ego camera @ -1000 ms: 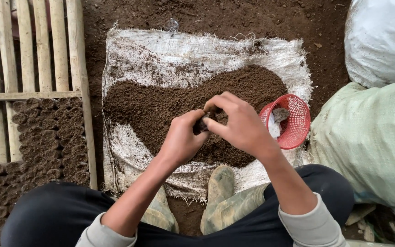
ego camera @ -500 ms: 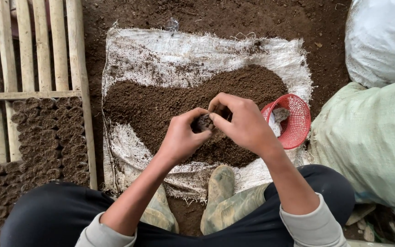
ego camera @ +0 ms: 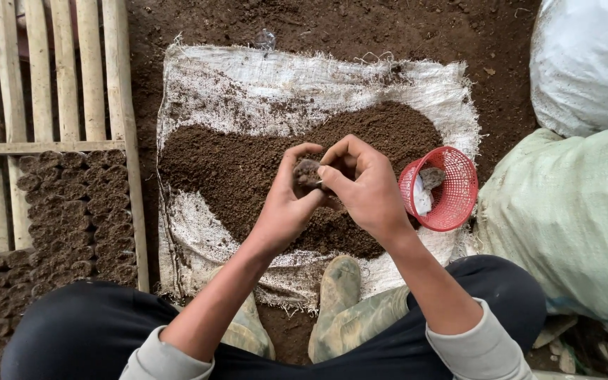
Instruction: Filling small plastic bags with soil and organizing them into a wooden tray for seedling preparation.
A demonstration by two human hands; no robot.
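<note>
Bare dark earth floor [ego camera: 332, 28] spreads around a frayed white woven sack [ego camera: 233, 91] laid flat on it. Left of the sack stands a bamboo slat frame [ego camera: 51, 77], with rows of small soil-filled pots [ego camera: 79, 204] below it. Right of the sack lean two bulging sacks, white [ego camera: 585, 63] above pale green [ego camera: 571, 218]. Soft, even daylight.

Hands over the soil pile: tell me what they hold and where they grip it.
A small soil-filled pot, held between both hands: the left hand wraps its lower side, and the right hand pinches at its top edge.
</note>
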